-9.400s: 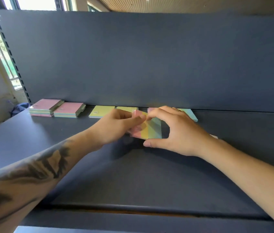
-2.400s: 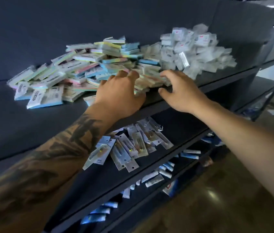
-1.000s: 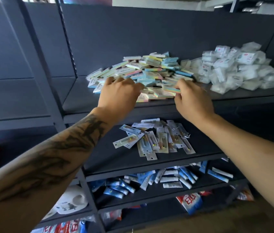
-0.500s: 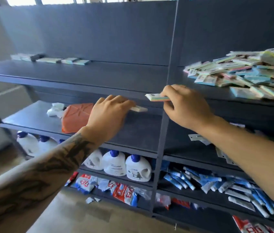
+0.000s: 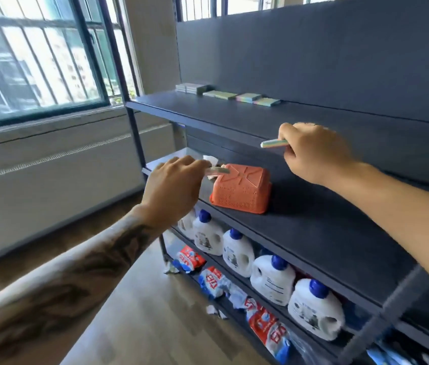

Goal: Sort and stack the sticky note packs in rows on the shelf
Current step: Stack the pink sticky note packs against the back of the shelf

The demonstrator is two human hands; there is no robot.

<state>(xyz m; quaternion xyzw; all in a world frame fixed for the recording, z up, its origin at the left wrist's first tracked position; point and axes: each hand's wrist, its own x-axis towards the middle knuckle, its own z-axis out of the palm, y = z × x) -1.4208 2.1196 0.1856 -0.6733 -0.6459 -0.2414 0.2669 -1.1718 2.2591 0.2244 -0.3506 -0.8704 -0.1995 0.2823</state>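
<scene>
Dark blue metal shelf top level carries only a short back row of pastel sticky note packs, most sorting left, left hand and right hand each pinching another pack below it.

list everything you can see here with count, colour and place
sticky note stacks: about five, grey, green and pastel, in a row at the back of the top shelf
basket: one, orange, upside down on the middle shelf
detergent jugs: at least five, white with blue caps, lower shelf
refill pouches: several, red and blue, bottom shelf
window: barred, at left
left hand: holds a pack, blurred
right hand: pinches a pastel pack
</scene>
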